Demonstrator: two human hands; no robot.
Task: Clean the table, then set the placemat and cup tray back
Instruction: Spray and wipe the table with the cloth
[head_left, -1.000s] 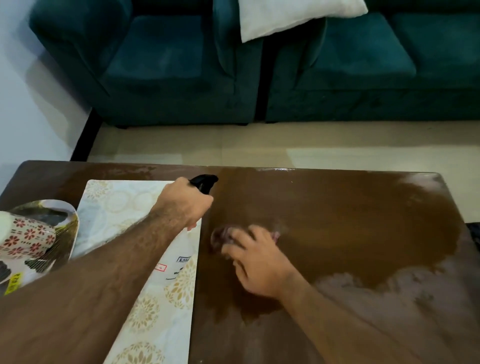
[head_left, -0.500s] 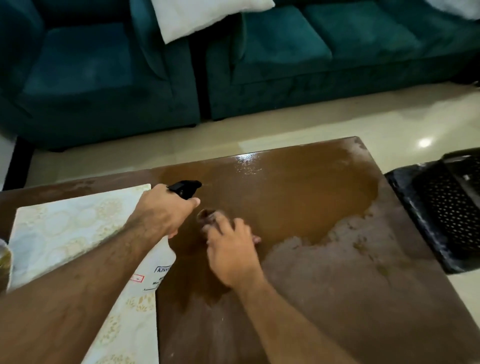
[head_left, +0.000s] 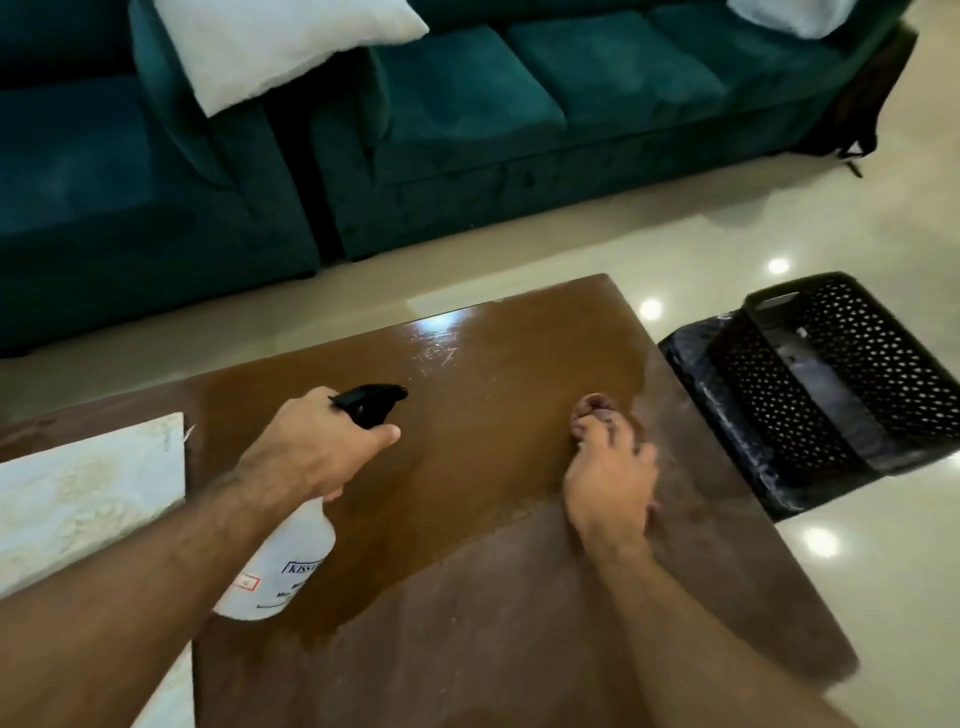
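A: We start with the teal sofa (head_left: 467, 119) beyond the surface (head_left: 519, 597); next to a second ago it sits further left in our view, and a second white cushion (head_left: 779, 18) has come in at its far right end. The first white cushion (head_left: 280, 47) lies on the sofa arm.

B: The brown surface now runs off to the left of our view. On it the dark wet patch (head_left: 493, 415) reaches further right than before, with the dull, dusty band nearer us than the patch.

A: The black perforated crate (head_left: 831, 384) stands on the floor just past the surface's right edge; a second ago we saw none of it.

B: The placemat (head_left: 88, 499) lies on the surface's left part, only a corner showing now. The cup tray has gone out of our view.

A: Our left hand (head_left: 317, 452) grips the spray bottle (head_left: 283, 566), fingers curled round its neck, black nozzle pointing right across the surface.

B: Our right hand (head_left: 608, 483) has moved right across the surface, close to the crate side. Its fingers press down on a small dark cloth (head_left: 592, 408), which peeps out past the fingertips at the wet patch's right border.
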